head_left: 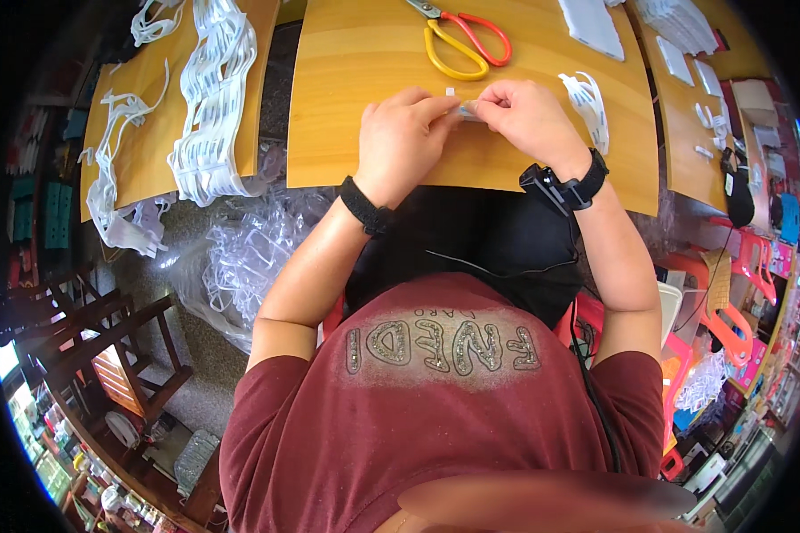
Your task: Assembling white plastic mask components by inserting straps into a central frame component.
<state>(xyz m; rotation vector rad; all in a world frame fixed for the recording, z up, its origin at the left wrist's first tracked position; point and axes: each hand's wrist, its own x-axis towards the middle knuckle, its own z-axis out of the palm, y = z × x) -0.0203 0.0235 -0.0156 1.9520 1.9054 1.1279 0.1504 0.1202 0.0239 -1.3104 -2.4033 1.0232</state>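
Over the near part of the wooden table (347, 80), my left hand (402, 138) and my right hand (532, 123) meet with fingertips pinched. Between them is a small white strip (468, 114) with a bluish mark, partly covered by the fingers; its exact kind cannot be made out. Just beyond the fingertips lies a tiny white piece (451, 91). Scissors (458, 49) with one yellow and one red handle loop rest farther back. To the right of my right hand is a small bunch of white straps (587, 108).
A long stack of white straps (213, 115) covers part of the left table, with loose straps (107, 178) hanging over its edge. Clear plastic bags (249, 258) lie on the floor at left. White packs (591, 27) sit at the back right. A dark cable (507, 272) crosses my lap.
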